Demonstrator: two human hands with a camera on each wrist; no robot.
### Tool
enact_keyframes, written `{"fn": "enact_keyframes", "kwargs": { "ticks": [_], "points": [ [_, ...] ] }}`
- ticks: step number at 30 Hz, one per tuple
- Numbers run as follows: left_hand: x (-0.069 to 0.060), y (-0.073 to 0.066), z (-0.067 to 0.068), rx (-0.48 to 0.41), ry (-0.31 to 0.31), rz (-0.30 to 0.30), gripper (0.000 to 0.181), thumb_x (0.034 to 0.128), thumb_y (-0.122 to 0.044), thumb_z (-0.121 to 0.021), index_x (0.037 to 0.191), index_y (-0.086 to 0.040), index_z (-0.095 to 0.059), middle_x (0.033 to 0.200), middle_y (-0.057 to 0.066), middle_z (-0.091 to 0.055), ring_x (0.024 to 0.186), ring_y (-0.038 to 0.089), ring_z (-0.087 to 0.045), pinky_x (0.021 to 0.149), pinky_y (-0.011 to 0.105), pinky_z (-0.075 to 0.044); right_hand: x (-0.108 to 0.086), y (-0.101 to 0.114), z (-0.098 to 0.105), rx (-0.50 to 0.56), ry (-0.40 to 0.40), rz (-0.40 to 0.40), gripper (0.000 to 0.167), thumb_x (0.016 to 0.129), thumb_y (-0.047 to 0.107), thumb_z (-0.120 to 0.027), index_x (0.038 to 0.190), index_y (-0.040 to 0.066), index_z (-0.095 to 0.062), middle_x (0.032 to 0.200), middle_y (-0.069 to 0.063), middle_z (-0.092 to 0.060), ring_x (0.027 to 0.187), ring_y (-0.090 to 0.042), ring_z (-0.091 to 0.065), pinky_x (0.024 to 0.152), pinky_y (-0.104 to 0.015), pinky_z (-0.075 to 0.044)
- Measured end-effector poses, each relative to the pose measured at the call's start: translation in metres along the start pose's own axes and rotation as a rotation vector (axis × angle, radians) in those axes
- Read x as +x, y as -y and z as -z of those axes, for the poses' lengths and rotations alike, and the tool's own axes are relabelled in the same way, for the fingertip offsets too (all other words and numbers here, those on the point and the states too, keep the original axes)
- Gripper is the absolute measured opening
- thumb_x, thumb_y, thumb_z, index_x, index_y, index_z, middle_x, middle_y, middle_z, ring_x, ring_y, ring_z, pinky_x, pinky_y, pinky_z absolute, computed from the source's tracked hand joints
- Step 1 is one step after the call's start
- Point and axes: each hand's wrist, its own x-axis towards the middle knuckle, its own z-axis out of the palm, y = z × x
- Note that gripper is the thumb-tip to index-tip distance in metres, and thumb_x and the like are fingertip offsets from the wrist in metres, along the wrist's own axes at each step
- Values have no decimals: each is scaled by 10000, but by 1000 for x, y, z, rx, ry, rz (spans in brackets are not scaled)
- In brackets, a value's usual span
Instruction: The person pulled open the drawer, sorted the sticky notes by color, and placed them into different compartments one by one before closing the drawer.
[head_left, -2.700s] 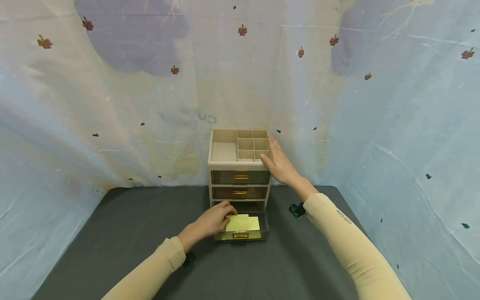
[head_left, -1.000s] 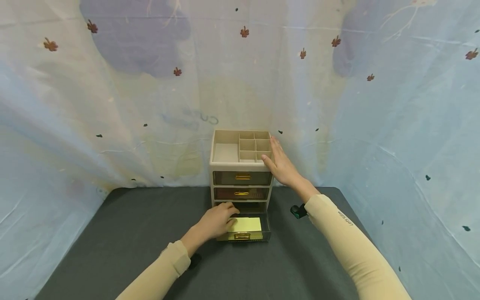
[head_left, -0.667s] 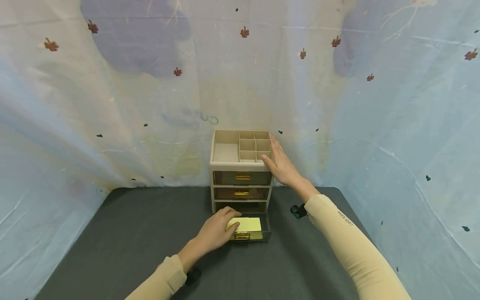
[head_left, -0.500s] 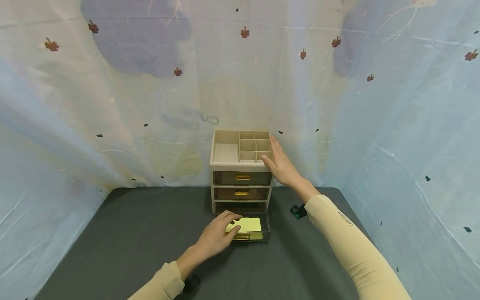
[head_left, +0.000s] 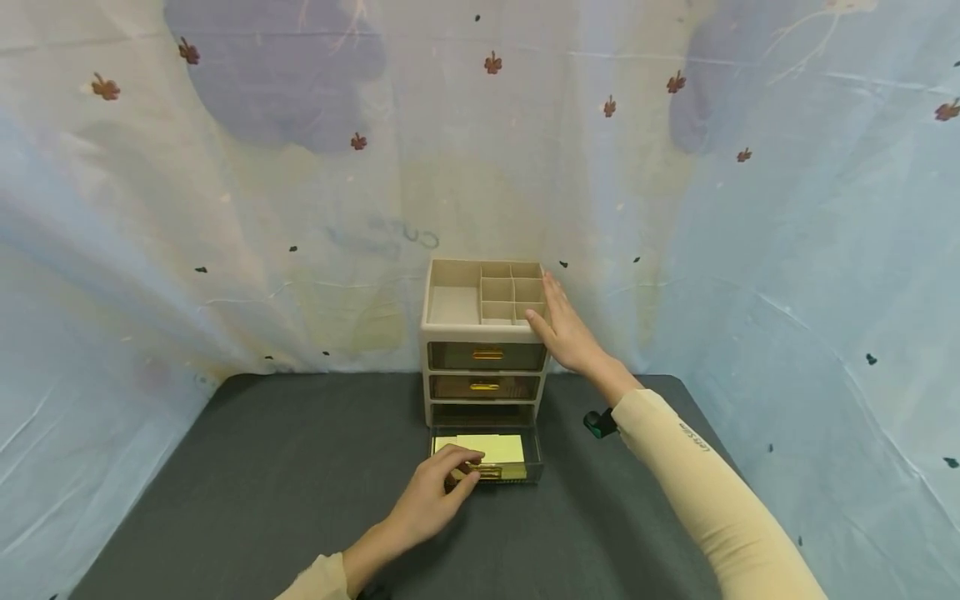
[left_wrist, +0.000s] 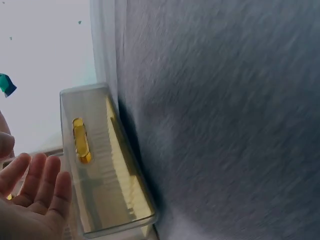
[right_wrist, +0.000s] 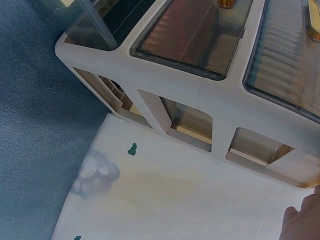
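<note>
A cream desktop drawer organizer (head_left: pixel 483 333) stands on the table, its clear bottom drawer (head_left: pixel 531 468) pulled out. Yellow sticky notes (head_left: pixel 495 448) lie in that drawer, some at its left side partly overlapped. My left hand (head_left: pixel 426 500) is just in front of the drawer, fingers slightly bent, near the gold handle (head_left: pixel 491 472). In the left wrist view those fingers are beside the handle (left_wrist: pixel 81 142) and hold nothing. My right hand (head_left: pixel 568 333) rests along the organizer's upper right edge with its fingers straight, the thumb over the top rim.
Two upper drawers (head_left: pixel 486 387) with gold handles are closed. The organizer's top has one large and several small compartments. A dark grey table (head_left: pixel 322 467) surrounds it. A patterned cloth curtain (head_left: pixel 450 167) hangs behind and at both sides.
My left hand has come out of the drawer and back toward its front, uncovering the notes at the left. The notes lie differently than at first. The right hand has stayed put.
</note>
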Motion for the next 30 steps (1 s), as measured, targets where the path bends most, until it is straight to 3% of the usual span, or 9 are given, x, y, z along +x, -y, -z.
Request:
{"fn": "enact_keyframes", "kwargs": {
  "ticks": [9,16,23,30],
  "points": [
    [-18,8,-10,-105,52,74,282,1049,-203,-658,1291,-65,-699,1163,72,-702,955,86,-651,716,244,-543,-1,2,1,-11,-5,1,785,1134,451,-356,1661,14,28,1740,-173,32,1603,-359,19,1288,-547,-72],
    [-23,10,-14,-209,81,195,288,1034,-189,-680,1260,-13,-712,1155,89,-733,989,133,-704,803,254,-581,-1,2,0,-17,-3,6,790,1135,467,-345,1660,16,37,1740,-177,37,1602,-370,19,1275,-590,-87],
    [-20,13,-16,-362,143,360,312,1030,-190,-685,1254,26,-708,1040,140,-740,875,228,-697,656,288,-584,-1,1,1,-16,0,2,806,1129,502,-332,1662,34,50,1741,-167,45,1604,-352,28,1281,-573,-84],
    [-16,19,-20,-523,147,487,363,1038,-196,-662,1287,69,-671,1077,153,-742,910,226,-710,720,374,-606,0,-1,0,-17,2,2,807,1128,500,-336,1663,34,47,1741,-167,43,1603,-358,23,1281,-572,-80]
  ]
}}
